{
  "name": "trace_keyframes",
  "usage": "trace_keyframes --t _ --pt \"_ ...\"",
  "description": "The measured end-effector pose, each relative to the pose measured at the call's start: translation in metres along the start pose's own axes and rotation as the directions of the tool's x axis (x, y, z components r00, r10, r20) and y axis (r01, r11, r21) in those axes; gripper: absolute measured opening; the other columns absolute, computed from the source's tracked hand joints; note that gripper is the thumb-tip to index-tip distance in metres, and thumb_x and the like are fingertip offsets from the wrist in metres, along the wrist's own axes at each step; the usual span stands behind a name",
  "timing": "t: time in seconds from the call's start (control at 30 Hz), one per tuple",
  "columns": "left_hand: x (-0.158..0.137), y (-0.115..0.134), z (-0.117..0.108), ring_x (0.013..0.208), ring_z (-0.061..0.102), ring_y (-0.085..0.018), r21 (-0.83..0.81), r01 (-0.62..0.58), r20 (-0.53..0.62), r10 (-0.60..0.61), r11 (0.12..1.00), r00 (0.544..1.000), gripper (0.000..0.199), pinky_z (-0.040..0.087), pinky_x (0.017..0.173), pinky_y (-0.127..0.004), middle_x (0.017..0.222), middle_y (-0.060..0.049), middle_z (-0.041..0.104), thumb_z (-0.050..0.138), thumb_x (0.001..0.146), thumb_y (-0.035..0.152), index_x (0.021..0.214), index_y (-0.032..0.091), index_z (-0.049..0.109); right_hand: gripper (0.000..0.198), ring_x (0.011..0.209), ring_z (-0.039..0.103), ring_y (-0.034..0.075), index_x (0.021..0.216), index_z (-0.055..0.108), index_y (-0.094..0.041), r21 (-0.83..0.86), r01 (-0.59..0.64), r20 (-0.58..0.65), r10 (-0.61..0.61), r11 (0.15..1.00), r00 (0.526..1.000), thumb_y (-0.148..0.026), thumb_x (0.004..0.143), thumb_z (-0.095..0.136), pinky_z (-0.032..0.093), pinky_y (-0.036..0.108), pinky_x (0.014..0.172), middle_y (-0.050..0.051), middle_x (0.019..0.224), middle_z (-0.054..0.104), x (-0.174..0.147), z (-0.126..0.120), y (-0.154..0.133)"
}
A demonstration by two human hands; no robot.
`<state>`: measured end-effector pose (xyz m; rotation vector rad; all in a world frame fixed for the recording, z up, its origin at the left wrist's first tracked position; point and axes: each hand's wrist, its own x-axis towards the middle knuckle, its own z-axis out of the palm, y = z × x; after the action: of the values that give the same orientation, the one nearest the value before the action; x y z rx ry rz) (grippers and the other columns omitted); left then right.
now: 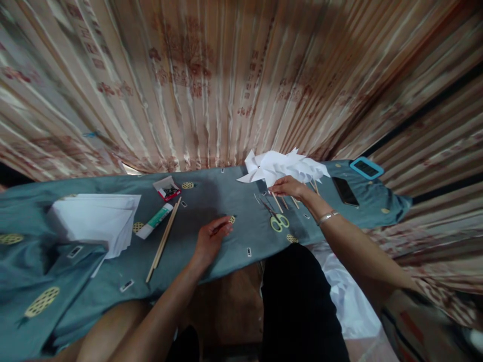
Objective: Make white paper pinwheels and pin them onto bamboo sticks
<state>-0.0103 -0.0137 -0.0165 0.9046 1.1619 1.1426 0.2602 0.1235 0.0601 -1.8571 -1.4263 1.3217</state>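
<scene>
Several white paper pinwheels (pixel 298 165) lie overlapping in a row along the far side of the cloth-covered surface, wooden sticks pointing toward me. My right hand (pixel 287 186) is closed at the nearest one, its fingertips around the top of the stick below the paper blades; the exact grip is partly hidden. My left hand (pixel 212 240) rests on the cloth, loosely curled, with a gap between thumb and forefinger and nothing visible in it. Between the hands, nearer the right, lies a pair of scissors (pixel 278 222) with pale green handles.
On the left are loose wooden sticks (pixel 165 236), a green-and-white glue box (pixel 154 221), a red-and-white box of small dark pins (pixel 168 190) and a stack of white paper (pixel 94 216). A phone (pixel 345 191) and a blue-framed device (pixel 367 168) lie far right. Curtains (pixel 226 90) hang behind.
</scene>
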Motion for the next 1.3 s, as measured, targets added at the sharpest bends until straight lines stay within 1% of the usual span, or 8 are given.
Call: trace_keyframes --t 0.4,0.63,0.83,0.97,1.03,1.1,1.2,1.3 --pt "-0.002 -0.001 0.004 0.076 0.069 -0.019 -0.084 0.063 0.004 -0.063 0.994 0.998 0.045 0.055 0.076 -0.033 0.088 -0.008 0.077 0.086 0.055 0.043 0.090 0.016 0.078 0.019 0.047 0.054 0.005 0.057 0.067 -0.012 -0.101 -0.071 -0.059 0.065 0.992 0.996 -0.008 0.072 0.079 0.047 0.015 0.050 0.000 0.053 0.067 0.032 0.008 0.017" --pt "0.000 -0.007 0.003 0.076 0.068 -0.019 -0.080 0.046 0.018 -0.045 0.996 0.999 0.044 0.054 0.074 -0.032 0.087 -0.008 0.076 0.086 0.056 0.044 0.090 0.016 0.078 0.021 0.047 0.057 0.007 0.058 0.066 -0.012 -0.188 -0.077 -0.099 0.059 0.979 0.993 -0.015 0.069 0.084 0.050 0.015 0.049 0.001 0.052 0.067 0.039 0.008 0.024" --pt "-0.002 -0.008 0.005 0.074 0.068 -0.017 -0.084 0.010 0.022 -0.008 0.996 1.000 0.042 0.054 0.071 -0.029 0.086 -0.007 0.076 0.085 0.059 0.044 0.089 0.016 0.078 0.021 0.048 0.060 0.010 0.060 0.067 -0.013 -0.330 -0.049 -0.147 0.000 0.943 0.989 -0.021 0.068 0.085 0.054 0.019 0.052 0.001 0.049 0.065 0.039 0.014 0.024" --pt "-0.005 -0.008 0.004 0.077 0.069 -0.019 -0.051 -0.001 0.024 0.002 0.999 1.000 0.039 0.056 0.073 -0.031 0.090 -0.008 0.077 0.081 0.065 0.041 0.094 0.015 0.078 0.021 0.059 0.067 0.015 0.059 0.068 -0.015 -0.500 -0.024 -0.188 -0.081 0.866 0.979 -0.022 0.077 0.075 0.055 0.024 0.061 0.004 0.055 0.069 0.029 0.010 0.020" --pt "-0.006 -0.010 0.003 0.079 0.070 -0.020 -0.030 -0.003 0.018 0.003 1.000 1.000 0.035 0.056 0.074 -0.032 0.091 -0.009 0.077 0.078 0.070 0.038 0.097 0.015 0.078 0.022 0.071 0.071 0.021 0.058 0.069 -0.017 -0.605 -0.020 -0.220 -0.142 0.796 0.965 -0.025 0.078 0.073 0.054 0.028 0.068 0.006 0.058 0.070 0.020 0.007 0.017" --pt "-0.008 -0.013 0.003 0.080 0.070 -0.020 -0.003 -0.009 0.013 0.009 1.000 1.000 0.031 0.056 0.076 -0.033 0.090 -0.009 0.077 0.075 0.073 0.033 0.098 0.015 0.077 0.016 0.086 0.072 0.027 0.064 0.072 -0.017 -0.692 -0.008 -0.240 -0.220 0.722 0.946 -0.024 0.079 0.071 0.053 0.032 0.076 0.011 0.071 0.074 0.008 0.009 0.014" --pt "-0.011 -0.018 0.003 0.079 0.070 -0.020 0.043 -0.023 0.016 0.022 0.999 1.000 0.026 0.056 0.078 -0.033 0.086 -0.008 0.077 0.070 0.076 0.025 0.099 0.015 0.077 0.015 0.093 0.071 0.031 0.079 0.077 -0.015 -0.772 0.062 -0.184 -0.315 0.633 0.931 -0.026 0.082 0.066 0.050 0.035 0.080 0.017 0.089 0.076 -0.013 0.027 0.010" --pt "-0.018 -0.022 0.005 0.079 0.070 -0.021 0.090 -0.038 0.038 0.035 0.995 0.999 0.025 0.056 0.077 -0.033 0.086 -0.008 0.076 0.065 0.079 0.022 0.100 0.016 0.077 0.018 0.088 0.072 0.027 0.088 0.077 -0.017 -0.795 0.188 -0.050 -0.372 0.577 0.927 -0.021 0.085 0.061 0.047 0.030 0.074 0.013 0.093 0.078 -0.034 0.063 0.004"
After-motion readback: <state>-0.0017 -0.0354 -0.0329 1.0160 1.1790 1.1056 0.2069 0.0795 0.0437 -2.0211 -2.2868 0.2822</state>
